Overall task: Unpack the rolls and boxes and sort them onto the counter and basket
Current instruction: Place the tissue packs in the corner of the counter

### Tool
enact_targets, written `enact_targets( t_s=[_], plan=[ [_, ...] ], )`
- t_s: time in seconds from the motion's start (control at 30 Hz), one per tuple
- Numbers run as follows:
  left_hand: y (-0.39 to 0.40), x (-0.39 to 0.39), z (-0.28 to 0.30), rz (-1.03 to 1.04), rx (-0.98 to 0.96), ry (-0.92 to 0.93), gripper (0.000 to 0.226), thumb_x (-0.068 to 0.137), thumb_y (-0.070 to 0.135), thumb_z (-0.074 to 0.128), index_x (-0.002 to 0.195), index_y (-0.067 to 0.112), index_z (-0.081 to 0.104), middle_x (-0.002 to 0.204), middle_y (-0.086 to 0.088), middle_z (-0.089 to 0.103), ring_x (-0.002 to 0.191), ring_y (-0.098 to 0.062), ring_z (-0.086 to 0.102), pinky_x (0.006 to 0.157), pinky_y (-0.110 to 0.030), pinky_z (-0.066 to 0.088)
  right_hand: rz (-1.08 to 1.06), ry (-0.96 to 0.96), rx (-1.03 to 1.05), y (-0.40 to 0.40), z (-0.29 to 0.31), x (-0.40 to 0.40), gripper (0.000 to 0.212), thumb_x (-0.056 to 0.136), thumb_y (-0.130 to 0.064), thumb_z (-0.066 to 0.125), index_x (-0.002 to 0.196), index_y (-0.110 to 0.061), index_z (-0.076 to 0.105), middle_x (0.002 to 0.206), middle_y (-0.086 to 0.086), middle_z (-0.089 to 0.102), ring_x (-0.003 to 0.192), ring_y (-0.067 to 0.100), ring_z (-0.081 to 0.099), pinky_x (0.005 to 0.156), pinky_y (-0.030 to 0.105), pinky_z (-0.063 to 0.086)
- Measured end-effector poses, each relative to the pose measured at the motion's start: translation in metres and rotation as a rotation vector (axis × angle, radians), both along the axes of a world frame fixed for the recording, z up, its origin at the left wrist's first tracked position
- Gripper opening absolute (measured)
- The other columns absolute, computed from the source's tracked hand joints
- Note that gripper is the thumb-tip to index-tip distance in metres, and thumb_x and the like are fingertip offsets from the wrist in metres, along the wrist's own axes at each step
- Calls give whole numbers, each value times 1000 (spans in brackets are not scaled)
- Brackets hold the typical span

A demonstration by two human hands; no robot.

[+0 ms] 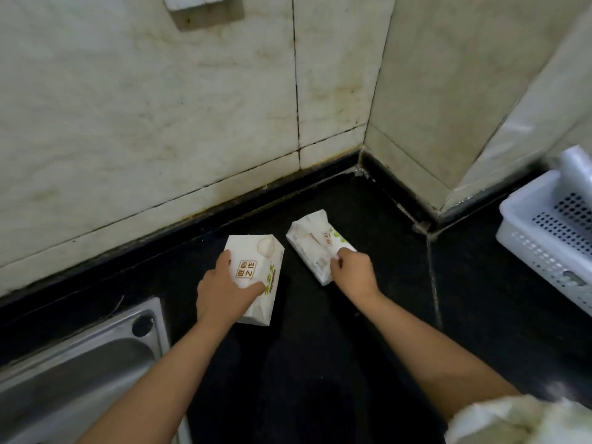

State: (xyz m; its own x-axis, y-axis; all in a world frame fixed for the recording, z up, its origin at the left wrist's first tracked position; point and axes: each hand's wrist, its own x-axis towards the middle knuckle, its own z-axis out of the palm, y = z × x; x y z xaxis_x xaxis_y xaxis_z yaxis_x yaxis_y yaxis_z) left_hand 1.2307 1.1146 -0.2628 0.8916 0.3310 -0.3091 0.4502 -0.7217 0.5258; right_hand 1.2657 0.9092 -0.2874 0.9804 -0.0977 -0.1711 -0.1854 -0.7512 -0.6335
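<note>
Item one: the white soft-wrapped tissue pack with the orange label (254, 277). Your left hand (224, 294) is gripping it from above, thumb and fingers curled over its near half, and it is resting flat on the glossy black stone bench (320, 331). The label is showing brown Chinese characters, upside down to you; smaller green print beside it is too blurred to read.

Item two: the second white tissue pack with green markings (315, 243). Your right hand (352, 272) is pinching its near end; it is lying angled toward the wall corner, probably being lined up beside the first.

Item three: the white perforated plastic basket (525, 232), waiting at right. A steel sink (80, 363) is sitting at left.
</note>
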Motion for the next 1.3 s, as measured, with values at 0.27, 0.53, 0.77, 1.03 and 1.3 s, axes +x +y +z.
enact_targets(
  t_s=[0.27, 0.53, 0.77, 1.03, 1.3],
  plan=[
    [-57, 30, 24, -128, -160, -63, 92, 72, 34, 72, 145, 24, 17, 136, -15, 42, 122, -33, 44, 99, -44, 42, -188, 82, 244, -66, 23, -26, 34, 92, -25, 49, 118, -4, 53, 102, 17, 67, 87, 24, 61, 72, 25, 42],
    [-212, 101, 28, -130, -297, -9, 83, 78, 47, 60, 143, 23, 15, 136, -17, 35, 124, -36, 36, 98, -41, 36, -124, 42, -195, -193, 27, -13, 30, 89, -21, 52, 114, -5, 58, 116, 16, 61, 107, 29, 57, 89, 32, 45],
    [-264, 147, -18, 53, -91, 57, 90, 75, 57, 59, 144, 21, 13, 139, -21, 29, 128, -38, 27, 104, -50, 32, 38, -104, -258, -230, 17, 16, 43, 89, -27, 52, 127, -7, 49, 131, 12, 51, 119, 26, 47, 101, 38, 42],
    [-300, 159, -32, 162, -168, 37, 88, 80, 51, 59, 145, 17, 10, 145, -18, 18, 133, -34, 19, 108, -47, 25, 36, -126, -88, -243, -2, 24, 39, 89, -20, 54, 125, -5, 51, 131, 12, 51, 122, 24, 46, 103, 32, 38],
    [-266, 152, -23, -161, -236, 70, 73, 88, 36, 56, 146, 16, 17, 146, -18, 29, 129, -34, 39, 105, -38, 38, 61, -98, -51, -230, -3, 32, 38, 89, -19, 53, 125, -7, 51, 130, 11, 52, 121, 21, 47, 103, 30, 38]
  ],
)
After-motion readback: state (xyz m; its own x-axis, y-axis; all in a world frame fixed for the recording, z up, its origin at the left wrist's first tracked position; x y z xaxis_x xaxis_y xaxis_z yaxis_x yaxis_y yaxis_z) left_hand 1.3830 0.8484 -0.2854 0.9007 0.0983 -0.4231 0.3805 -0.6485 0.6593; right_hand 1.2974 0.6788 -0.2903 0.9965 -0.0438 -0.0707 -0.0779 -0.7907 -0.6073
